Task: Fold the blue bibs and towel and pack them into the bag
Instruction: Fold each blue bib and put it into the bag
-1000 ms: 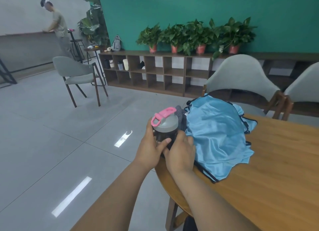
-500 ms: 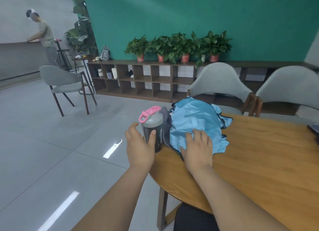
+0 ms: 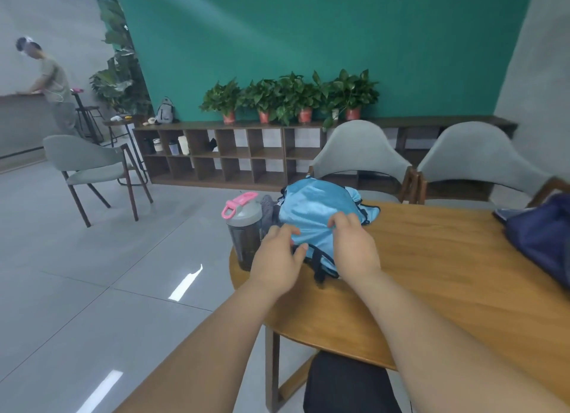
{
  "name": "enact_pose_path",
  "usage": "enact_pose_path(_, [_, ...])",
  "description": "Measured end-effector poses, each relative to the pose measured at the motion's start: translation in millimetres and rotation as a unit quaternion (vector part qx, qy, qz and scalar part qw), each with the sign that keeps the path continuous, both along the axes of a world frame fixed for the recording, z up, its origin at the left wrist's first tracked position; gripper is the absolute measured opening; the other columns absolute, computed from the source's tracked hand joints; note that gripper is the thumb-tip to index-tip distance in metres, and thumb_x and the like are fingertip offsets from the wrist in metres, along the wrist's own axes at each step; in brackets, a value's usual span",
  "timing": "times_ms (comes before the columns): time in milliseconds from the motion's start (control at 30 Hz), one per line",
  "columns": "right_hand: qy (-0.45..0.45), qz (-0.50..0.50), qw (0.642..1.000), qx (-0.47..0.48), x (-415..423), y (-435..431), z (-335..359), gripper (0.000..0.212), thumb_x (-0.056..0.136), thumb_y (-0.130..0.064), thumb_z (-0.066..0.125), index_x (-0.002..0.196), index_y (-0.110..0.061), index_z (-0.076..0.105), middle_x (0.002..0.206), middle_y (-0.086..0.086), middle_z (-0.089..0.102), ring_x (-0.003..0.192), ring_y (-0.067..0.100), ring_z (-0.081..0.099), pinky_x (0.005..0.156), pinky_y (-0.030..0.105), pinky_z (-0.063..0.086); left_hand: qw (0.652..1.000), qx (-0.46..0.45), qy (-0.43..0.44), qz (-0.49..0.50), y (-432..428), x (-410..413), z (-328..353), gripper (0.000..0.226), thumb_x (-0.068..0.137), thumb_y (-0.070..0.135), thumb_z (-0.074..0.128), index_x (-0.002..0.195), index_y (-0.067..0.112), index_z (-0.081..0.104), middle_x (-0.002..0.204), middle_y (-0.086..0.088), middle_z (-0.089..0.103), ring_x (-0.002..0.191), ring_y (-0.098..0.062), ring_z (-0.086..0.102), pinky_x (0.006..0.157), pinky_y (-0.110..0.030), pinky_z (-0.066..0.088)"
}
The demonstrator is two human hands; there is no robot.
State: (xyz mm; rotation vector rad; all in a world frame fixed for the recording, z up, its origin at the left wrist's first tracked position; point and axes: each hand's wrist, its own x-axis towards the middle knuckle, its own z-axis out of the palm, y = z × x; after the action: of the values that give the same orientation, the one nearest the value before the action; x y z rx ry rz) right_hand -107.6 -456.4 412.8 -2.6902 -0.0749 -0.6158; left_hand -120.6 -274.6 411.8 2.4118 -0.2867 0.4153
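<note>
Both hands grip bibs (image 3: 311, 215) on desk (image 3: 431, 273).
Fingers of left hand (image 3: 277, 259) and right hand (image 3: 354, 246) curled into fabric; heap runs near-to-far; towel (image 3: 267, 210) mostly hidden; bag (image 3: 539, 236) cut off right.

Even, soft indoor light is seen; bright glare streaks lie on the glossy grey tiled floor (image 3: 185, 284); edges are warped and blurred.

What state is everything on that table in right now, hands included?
blue bibs: unfolded, in a crumpled heap on the table.
grey towel: bunched up between bibs and bottle.
shaker bottle: upright at the table edge, lid on.
dark blue bag: lying at the table's right end; open or closed, cannot tell.
left hand: grips the bibs' near edge.
right hand: pinches the bibs' top.
</note>
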Motion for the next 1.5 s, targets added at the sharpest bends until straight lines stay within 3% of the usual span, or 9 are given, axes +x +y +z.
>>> enact_pose_path(167, [-0.068, 0.045, 0.996, 0.028, 16, -25, 48, 0.032, 0.098, 0.0, 0.054, 0.109, -0.029, 0.048, 0.114, -0.002, 0.047, 0.073, 0.027, 0.055, 0.066, 0.043, 0.048, 0.997, 0.05, 0.059, -0.012, -29, 13, 7, 0.042, 0.1, 0.042, 0.063, 0.138, 0.028, 0.053, 0.131, -0.002, 0.048, 0.115, -0.026, 0.057, 0.101, -0.046, 0.051])
enact_pose_path(367, [-0.227, -0.003, 0.953, 0.198, 25, -49, 98, 0.018, 0.108, -0.014, 0.04, 0.112, -0.025, 0.054, 0.118, -0.001, 0.049, 0.082, 0.03, 0.056, 0.072, 0.043, 0.044, 0.997, 0.042, -0.034, 0.06, -59, 21, 12, 0.061, 0.098, 0.042, 0.065, 0.15, 0.023, 0.04, 0.139, -0.006, 0.042, 0.129, -0.028, 0.043, 0.106, -0.043, 0.047])
enact_pose_path(567, [-0.072, -0.036, 0.985, 0.153, 43, -75, 11, 0.026, 0.109, -0.029, 0.047, 0.134, -0.024, 0.05, 0.136, 0.003, 0.05, 0.076, 0.025, 0.055, 0.064, 0.037, 0.041, 0.998, 0.031, -0.007, 0.062, -90, 42, -15, 0.074, 0.092, 0.027, 0.073, 0.154, 0.022, 0.034, 0.147, -0.006, 0.035, 0.13, -0.029, 0.048, 0.106, -0.042, 0.048])
enact_pose_path(700, [0.064, 0.089, 0.991, 0.074, 54, -80, -59, 0.054, 0.104, -0.066, 0.04, 0.148, -0.036, 0.039, 0.145, -0.004, 0.053, 0.112, 0.026, 0.065, 0.082, 0.039, 0.053, 0.988, 0.125, -0.068, 0.057, -101, 60, -50, 0.051, 0.089, 0.029, 0.06, 0.139, 0.018, 0.054, 0.132, -0.004, 0.053, 0.126, -0.031, 0.046, 0.107, -0.045, 0.043])
enact_pose_path(933, [0.12, 0.053, 0.989, 0.075, 93, -63, -88, 0.044, 0.102, -0.03, 0.059, 0.138, -0.039, 0.035, 0.083, -0.001, 0.065, 0.08, 0.029, 0.067, 0.068, 0.042, 0.053, 0.986, 0.142, -0.063, 0.067, -106, 94, -93, 0.061, 0.074, 0.011, 0.066, 0.133, 0.015, 0.056, 0.13, -0.008, 0.049, 0.127, -0.036, 0.045, 0.109, -0.049, 0.04])
enact_pose_path(1067, [0.116, 0.048, 0.983, 0.131, 96, -60, -89, 0.03, 0.105, -0.034, 0.056, 0.133, -0.035, 0.046, 0.077, -0.009, 0.061, 0.074, 0.02, 0.064, 0.065, 0.038, 0.048, 0.99, 0.117, -0.05, 0.062, -106, 97, -91, 0.066, 0.07, 0.004, 0.065, 0.135, 0.012, 0.058, 0.13, -0.008, 0.049, 0.126, -0.035, 0.045, 0.11, -0.048, 0.039])
enact_pose_path(1233, [0.079, 0.034, 0.953, 0.291, 111, -57, -91, 0.004, 0.105, -0.035, 0.058, 0.102, -0.033, 0.06, 0.065, -0.01, 0.06, 0.057, 0.01, 0.056, 0.056, 0.03, 0.045, 0.99, 0.112, -0.07, 0.046, -108, 101, -95, 0.054, 0.085, 0.018, 0.054, 0.14, 0.012, 0.056, 0.131, -0.01, 0.048, 0.13, -0.036, 0.044, 0.112, -0.049, 0.037])
enact_pose_path(1433, [0.043, 0.029, 0.881, 0.471, 99, -59, -93, 0.009, 0.105, -0.025, 0.062, 0.105, -0.025, 0.072, 0.09, -0.01, 0.074, 0.083, 0.01, 0.068, 0.077, 0.027, 0.054, 0.984, 0.146, -0.086, 0.063, -112, 95, -97, 0.066, 0.082, 0.016, 0.058, 0.147, 0.01, 0.049, 0.136, -0.014, 0.048, 0.133, -0.038, 0.045, 0.114, -0.051, 0.037])
enact_pose_path(1500, [0.05, 0.025, 0.886, 0.461, 81, -61, -89, 0.01, 0.104, -0.026, 0.063, 0.1, -0.024, 0.072, 0.088, -0.006, 0.074, 0.081, 0.018, 0.069, 0.078, 0.039, 0.058, 0.982, 0.15, -0.085, 0.071, -112, 88, -96, 0.067, 0.08, 0.014, 0.055, 0.146, 0.009, 0.049, 0.131, -0.014, 0.05, 0.128, -0.036, 0.048, 0.11, -0.049, 0.041])
